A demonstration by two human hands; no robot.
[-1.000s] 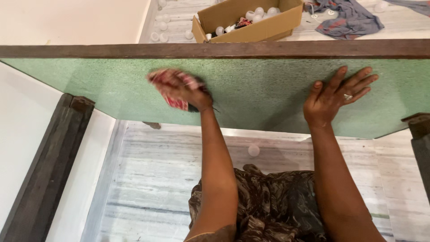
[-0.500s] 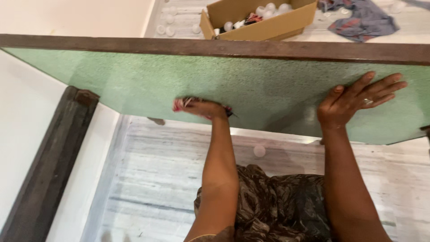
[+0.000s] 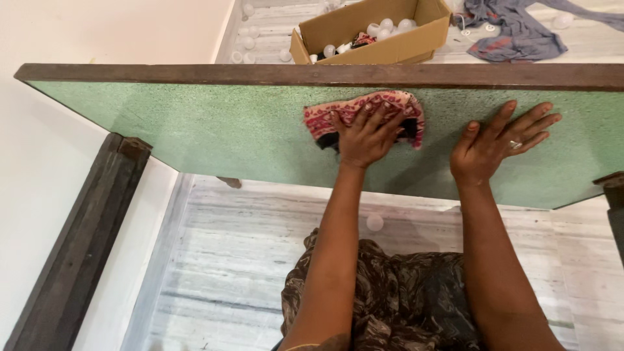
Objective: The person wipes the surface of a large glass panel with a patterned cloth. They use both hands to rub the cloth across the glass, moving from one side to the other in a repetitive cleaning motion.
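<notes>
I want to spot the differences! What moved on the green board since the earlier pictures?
The left hand slid the red patterned cloth rightward across the green panel, dipping to its lower edge, then up beside the dark wooden rim. The right hand stayed flat on the panel; the cardboard box stayed put.

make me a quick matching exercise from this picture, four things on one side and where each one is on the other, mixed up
1. cloth
2. right hand
3. box
4. blue garment

A. flat on the bare green panel
B. on the floor, top right
C. under the left hand
D. on the floor beyond the panel, holding small white things

Pairs: 1-C, 2-A, 3-D, 4-B
</notes>
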